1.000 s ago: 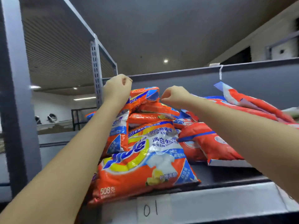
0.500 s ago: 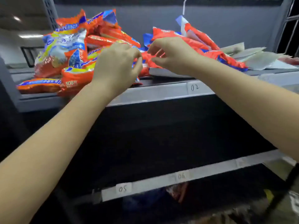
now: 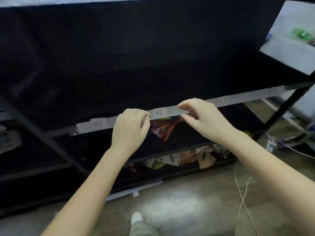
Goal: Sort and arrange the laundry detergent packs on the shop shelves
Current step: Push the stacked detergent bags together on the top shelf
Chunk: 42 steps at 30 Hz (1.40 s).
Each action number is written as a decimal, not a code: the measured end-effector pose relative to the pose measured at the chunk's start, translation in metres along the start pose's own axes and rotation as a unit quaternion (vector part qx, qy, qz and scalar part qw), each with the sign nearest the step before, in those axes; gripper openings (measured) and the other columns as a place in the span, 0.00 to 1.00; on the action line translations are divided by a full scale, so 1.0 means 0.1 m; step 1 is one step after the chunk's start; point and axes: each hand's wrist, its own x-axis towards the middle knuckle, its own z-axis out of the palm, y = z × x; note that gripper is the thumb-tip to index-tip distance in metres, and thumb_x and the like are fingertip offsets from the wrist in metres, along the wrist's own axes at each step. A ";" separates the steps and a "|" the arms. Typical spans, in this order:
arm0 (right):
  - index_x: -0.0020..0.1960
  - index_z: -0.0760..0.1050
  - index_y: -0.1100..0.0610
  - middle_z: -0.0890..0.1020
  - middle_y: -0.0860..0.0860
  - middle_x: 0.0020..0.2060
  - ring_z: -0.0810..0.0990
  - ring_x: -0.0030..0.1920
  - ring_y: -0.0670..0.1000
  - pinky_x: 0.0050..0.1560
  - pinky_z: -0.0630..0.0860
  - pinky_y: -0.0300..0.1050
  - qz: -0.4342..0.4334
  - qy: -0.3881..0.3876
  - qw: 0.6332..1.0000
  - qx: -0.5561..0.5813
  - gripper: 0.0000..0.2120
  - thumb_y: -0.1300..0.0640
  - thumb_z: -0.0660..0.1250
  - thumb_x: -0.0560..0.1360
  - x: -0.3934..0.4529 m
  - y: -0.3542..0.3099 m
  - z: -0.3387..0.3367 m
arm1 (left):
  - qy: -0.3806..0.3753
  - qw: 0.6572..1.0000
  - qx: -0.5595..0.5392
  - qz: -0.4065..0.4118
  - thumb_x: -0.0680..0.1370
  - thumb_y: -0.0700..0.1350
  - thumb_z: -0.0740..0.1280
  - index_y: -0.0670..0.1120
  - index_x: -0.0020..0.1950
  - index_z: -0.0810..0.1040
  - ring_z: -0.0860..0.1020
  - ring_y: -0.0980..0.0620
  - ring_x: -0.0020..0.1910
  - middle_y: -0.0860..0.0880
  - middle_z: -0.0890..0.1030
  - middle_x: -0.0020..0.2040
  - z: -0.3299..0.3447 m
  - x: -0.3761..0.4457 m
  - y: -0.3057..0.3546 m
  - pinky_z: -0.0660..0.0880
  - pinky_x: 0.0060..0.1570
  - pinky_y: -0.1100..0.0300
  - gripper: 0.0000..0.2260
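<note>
head view, looking steeply down at the dark shelving. the left hand (image 3: 128,128) and right hand (image 3: 203,116) both hang in front of the front edge of the middle shelf (image 3: 196,109), either side of the paper label (image 3: 158,113) reading roughly "01"; a second label (image 3: 98,123) sits further toward the left end of that edge. neither hand holds anything: left fingers loosely curled, right fingers and thumb half-spread as if about to take hold, nothing between them. the nearest packs (image 3: 163,127), a blurred orange and blue bundle, lie on the shelf below, just under and behind the front edge, between the two hands and a little lower than both. the long axis cannot be read through the blur. more crumpled packs (image 3: 185,158) lie on the bottom shelf, nearer the right end. judgement: the right hand is nearer; the reach goes down and inward, under the labelled edge.
</note>
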 end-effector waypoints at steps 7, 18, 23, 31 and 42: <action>0.63 0.74 0.55 0.78 0.50 0.57 0.76 0.58 0.49 0.56 0.69 0.38 0.162 -0.147 0.975 0.031 0.14 0.58 0.62 0.78 -0.44 0.87 1.05 | -0.173 0.980 0.022 -0.095 0.80 0.45 0.59 0.49 0.55 0.82 0.78 0.52 0.51 0.53 0.83 0.51 1.05 -0.62 -0.25 0.75 0.49 0.54 0.12; 0.62 0.73 0.58 0.79 0.53 0.56 0.76 0.56 0.52 0.55 0.72 0.43 0.294 -0.245 0.913 0.142 0.13 0.59 0.61 0.78 0.17 1.25 2.88 | -0.350 0.904 0.060 -0.238 0.81 0.47 0.55 0.49 0.58 0.78 0.74 0.49 0.55 0.50 0.80 0.54 2.24 -1.28 -1.35 0.70 0.52 0.57 0.14; 0.64 0.73 0.59 0.76 0.56 0.62 0.74 0.62 0.55 0.58 0.70 0.42 0.322 -0.264 0.896 0.155 0.16 0.58 0.62 0.77 0.66 1.33 3.58 | -0.349 0.890 0.076 -0.281 0.80 0.46 0.56 0.47 0.60 0.78 0.75 0.43 0.56 0.43 0.79 0.56 2.48 -1.21 -2.12 0.73 0.50 0.54 0.14; 0.62 0.75 0.61 0.78 0.57 0.59 0.77 0.59 0.58 0.52 0.73 0.43 0.337 -0.294 0.886 0.117 0.14 0.59 0.58 0.80 1.20 1.44 4.32 | -0.229 0.856 0.028 -0.462 0.82 0.45 0.56 0.37 0.62 0.74 0.74 0.36 0.60 0.35 0.76 0.61 2.88 -0.80 -3.27 0.70 0.57 0.51 0.16; 0.45 0.75 0.57 0.78 0.54 0.41 0.75 0.45 0.53 0.44 0.68 0.42 0.356 -0.240 0.884 0.183 0.09 0.57 0.57 0.80 1.36 1.48 4.66 | -0.008 0.625 -0.426 -0.654 0.79 0.39 0.64 0.39 0.69 0.69 0.73 0.43 0.64 0.39 0.74 0.66 3.24 -0.59 -3.14 0.76 0.42 0.61 0.18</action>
